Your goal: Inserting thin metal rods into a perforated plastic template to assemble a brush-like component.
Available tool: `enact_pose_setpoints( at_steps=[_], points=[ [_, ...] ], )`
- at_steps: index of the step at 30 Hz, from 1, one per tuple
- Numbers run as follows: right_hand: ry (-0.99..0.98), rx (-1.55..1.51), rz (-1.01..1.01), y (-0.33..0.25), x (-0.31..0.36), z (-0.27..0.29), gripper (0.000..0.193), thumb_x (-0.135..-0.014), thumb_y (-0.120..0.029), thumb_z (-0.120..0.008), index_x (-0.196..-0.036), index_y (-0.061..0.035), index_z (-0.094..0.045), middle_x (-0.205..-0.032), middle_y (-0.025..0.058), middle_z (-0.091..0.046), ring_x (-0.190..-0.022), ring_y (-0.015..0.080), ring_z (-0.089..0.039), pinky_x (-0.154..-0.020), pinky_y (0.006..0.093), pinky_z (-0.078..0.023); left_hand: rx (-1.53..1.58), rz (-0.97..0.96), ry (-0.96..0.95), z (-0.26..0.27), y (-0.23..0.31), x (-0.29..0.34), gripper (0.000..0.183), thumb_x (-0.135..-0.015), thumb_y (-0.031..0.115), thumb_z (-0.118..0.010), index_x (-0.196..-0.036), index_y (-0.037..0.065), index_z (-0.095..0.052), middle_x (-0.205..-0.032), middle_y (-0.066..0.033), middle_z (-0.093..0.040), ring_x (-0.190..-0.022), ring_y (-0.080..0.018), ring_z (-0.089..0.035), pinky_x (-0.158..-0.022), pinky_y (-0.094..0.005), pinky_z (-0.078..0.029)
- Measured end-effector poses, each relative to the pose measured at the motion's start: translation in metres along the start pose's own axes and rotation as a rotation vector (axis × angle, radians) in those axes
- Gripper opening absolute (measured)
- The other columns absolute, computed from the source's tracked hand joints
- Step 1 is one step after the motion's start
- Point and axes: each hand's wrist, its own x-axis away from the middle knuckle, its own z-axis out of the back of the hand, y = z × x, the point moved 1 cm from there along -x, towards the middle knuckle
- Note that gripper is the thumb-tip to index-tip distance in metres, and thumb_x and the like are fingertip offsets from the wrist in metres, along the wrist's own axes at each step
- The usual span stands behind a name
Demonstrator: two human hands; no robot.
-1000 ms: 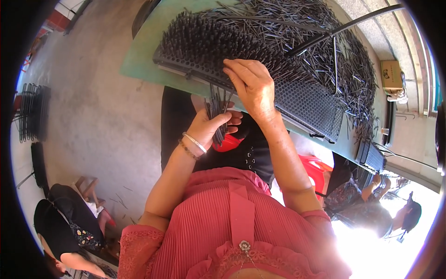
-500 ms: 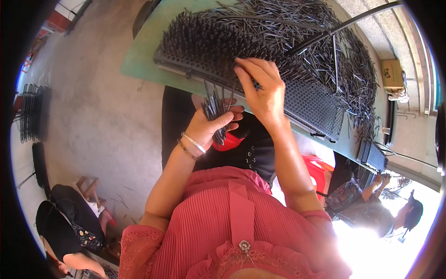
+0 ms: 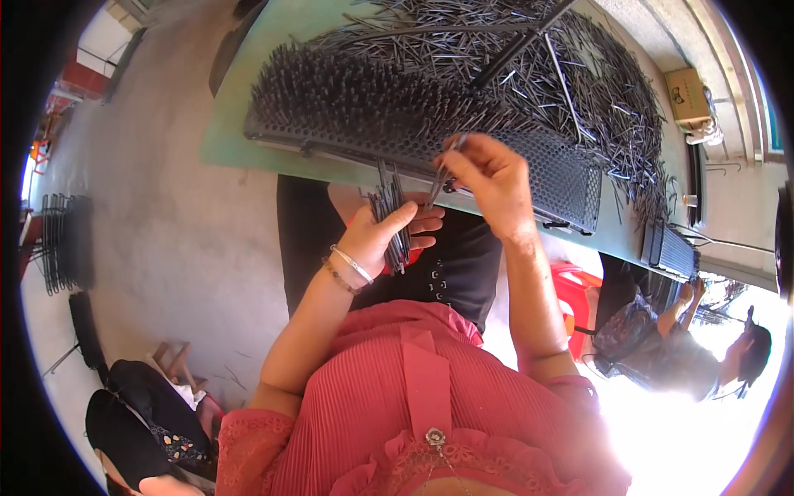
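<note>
My left hand (image 3: 379, 234) is closed around a bundle of thin dark metal rods (image 3: 389, 207), held in front of my waist just off the table's edge. A few rods of the same kind (image 3: 438, 180) are pinched between the thumb and fingers of my right hand (image 3: 494, 178), slanting down toward the left hand. Behind both hands lies a long perforated rack (image 3: 546, 186). Its left and middle holes are packed with upright rods (image 3: 331, 95), while its right part shows bare holes. My right fingertips are over the rack's near edge.
Loose rods (image 3: 529, 66) are heaped across the green table (image 3: 223, 132) behind the rack, with a dark bar (image 3: 521, 45) above them. A cardboard box (image 3: 688, 95) stands at the far right. Co-workers sit at lower left (image 3: 136, 413) and at right (image 3: 662, 347), near a red stool (image 3: 572, 298).
My right hand has drawn back from the upright rods, moving right and toward me, and rods now show in its pinch. My left hand keeps its bundle, slightly lower. The whole view has shifted.
</note>
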Motion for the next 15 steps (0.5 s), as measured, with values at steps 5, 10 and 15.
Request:
enact_pose_setpoints(
  at_steps=[5,10,15],
  points=[
    [0.214,-0.048,0.316,-0.007,-0.02,-0.001,0.02,-0.088,-0.004,-0.062,-0.106,0.0037,-0.059,-0.091,0.0091,-0.069,-0.083,0.0094,-0.063,-0.073,0.0213,-0.049,-0.023,0.063,0.0,-0.014,0.002,-0.006,0.035,-0.093,0.02,-0.055,-0.121,-0.002,-0.051,-0.109,-0.0176,-0.063,-0.095,-0.0228,-0.065,-0.079,-0.0357,-0.055],
    [0.325,0.12,0.429,0.01,-0.038,-0.018,0.018,-0.083,-0.005,-0.067,-0.101,-0.0007,-0.063,-0.085,0.0087,-0.069,-0.076,0.01,-0.065,-0.069,0.0243,-0.05,-0.082,0.043,-0.03,-0.008,-0.002,-0.009,0.036,-0.093,0.019,-0.054,-0.122,-0.003,-0.051,-0.105,-0.0166,-0.064,-0.089,-0.0189,-0.065,-0.075,-0.0311,-0.053],
    [0.33,0.173,0.446,0.008,-0.035,-0.026,0.018,-0.083,-0.006,-0.067,-0.101,-0.0008,-0.063,-0.086,0.0092,-0.069,-0.075,0.0106,-0.065,-0.069,0.0247,-0.05,-0.094,0.055,-0.014,-0.001,-0.003,-0.005,0.036,-0.093,0.017,-0.054,-0.123,-0.003,-0.051,-0.105,-0.0164,-0.064,-0.088,-0.0181,-0.064,-0.074,-0.03,-0.053]
  ],
)
